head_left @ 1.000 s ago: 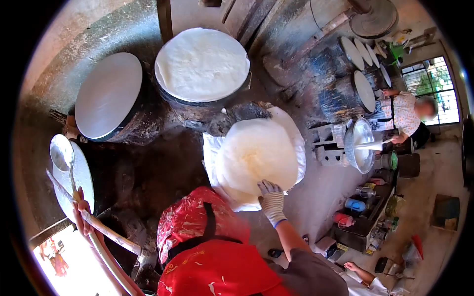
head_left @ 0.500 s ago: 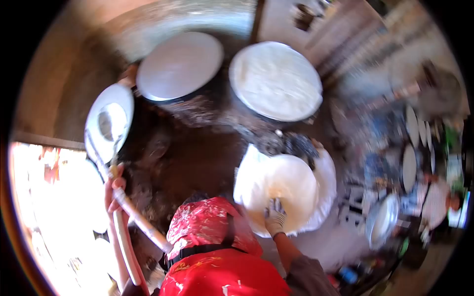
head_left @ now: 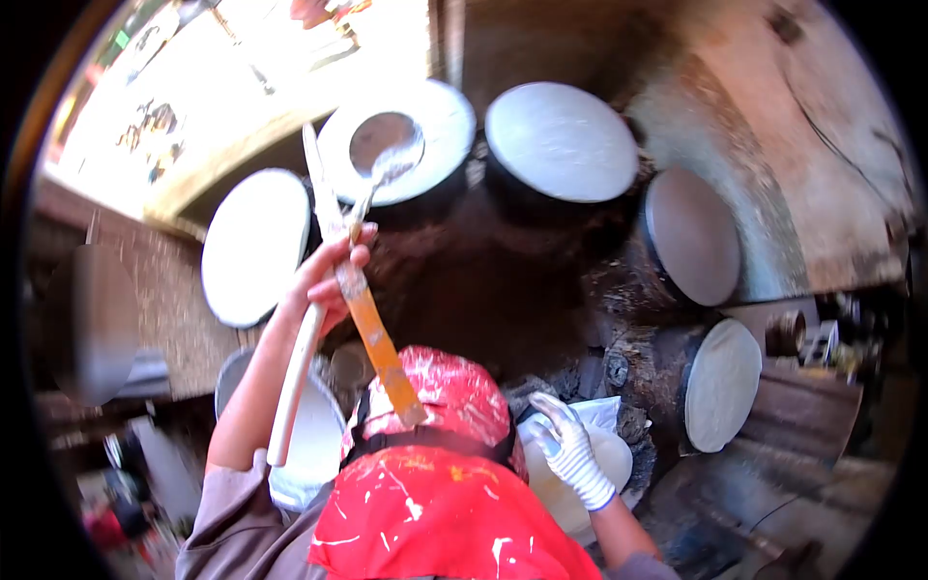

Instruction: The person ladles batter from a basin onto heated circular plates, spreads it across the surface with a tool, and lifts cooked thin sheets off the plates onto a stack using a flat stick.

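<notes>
A: Here's the left hand (head_left: 333, 275), curled firmly round two long tools at once: a ladle (head_left: 372, 145) and an orange-handled stick (head_left: 377, 338), crossing at the grip!

B: Sensible hold, too. Gripped partway along, the pair probably balances better and leaves the other hand free. The ladle's bowl shows against a round vat (head_left: 445, 116); whether they touch, I can't tell.

A: Over to the right hand (head_left: 575, 454), in a striped glove! Fingers loosely spread, nothing seen in its grasp, right by a pale round mass (head_left: 611, 459) low beside the red apron (head_left: 425, 512).

B: Touching? Can't call it from here. White cloth (head_left: 601, 414) reaches out past the mass, presumably keeping it off whatever lies beneath.

A: And what a swing since half a second ago! The bright opening (head_left: 222, 77) has jumped from lower left to upper left.

B: The gloved hand was well in over the mass then; now it's nearer the edge, fingers wider apart. The left still grips both tools.
</notes>
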Demonstrator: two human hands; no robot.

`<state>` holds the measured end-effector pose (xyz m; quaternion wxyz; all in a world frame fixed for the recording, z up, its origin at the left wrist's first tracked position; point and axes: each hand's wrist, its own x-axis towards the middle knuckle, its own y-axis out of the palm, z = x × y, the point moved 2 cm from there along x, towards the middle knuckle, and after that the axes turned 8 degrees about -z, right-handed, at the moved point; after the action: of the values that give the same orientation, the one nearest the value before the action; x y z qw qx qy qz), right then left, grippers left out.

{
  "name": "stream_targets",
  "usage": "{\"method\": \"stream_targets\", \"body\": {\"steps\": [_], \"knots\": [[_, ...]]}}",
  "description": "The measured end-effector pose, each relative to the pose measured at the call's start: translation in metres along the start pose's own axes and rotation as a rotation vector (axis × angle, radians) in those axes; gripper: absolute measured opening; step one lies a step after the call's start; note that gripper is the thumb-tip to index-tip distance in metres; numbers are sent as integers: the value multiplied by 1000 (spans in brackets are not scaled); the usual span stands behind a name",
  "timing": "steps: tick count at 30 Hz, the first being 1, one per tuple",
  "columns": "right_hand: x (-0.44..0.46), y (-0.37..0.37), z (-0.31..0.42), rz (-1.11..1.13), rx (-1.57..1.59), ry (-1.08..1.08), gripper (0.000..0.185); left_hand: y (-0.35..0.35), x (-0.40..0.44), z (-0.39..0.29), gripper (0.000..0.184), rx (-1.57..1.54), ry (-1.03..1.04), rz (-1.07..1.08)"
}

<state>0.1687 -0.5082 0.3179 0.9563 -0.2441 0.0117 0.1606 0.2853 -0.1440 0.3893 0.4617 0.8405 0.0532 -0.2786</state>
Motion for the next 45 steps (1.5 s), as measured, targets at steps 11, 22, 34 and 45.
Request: {"method": "stream_targets", "body": {"steps": [11, 22, 34, 45], "knots": [[103, 43, 78, 1122, -467, -136, 50, -78, -92, -36, 35, -224, 328, -206], [159, 55, 21, 1040, -360, -411, 30, -57, -108, -19, 36, -345, 536, -415], [259, 59, 85, 1133, 520, 272, 44, -18, -77, -6, 39, -337, 593, -482], [237, 90, 236, 1295, 631, 348, 37, -8, -73, -37, 39, -286, 485, -353]]}}
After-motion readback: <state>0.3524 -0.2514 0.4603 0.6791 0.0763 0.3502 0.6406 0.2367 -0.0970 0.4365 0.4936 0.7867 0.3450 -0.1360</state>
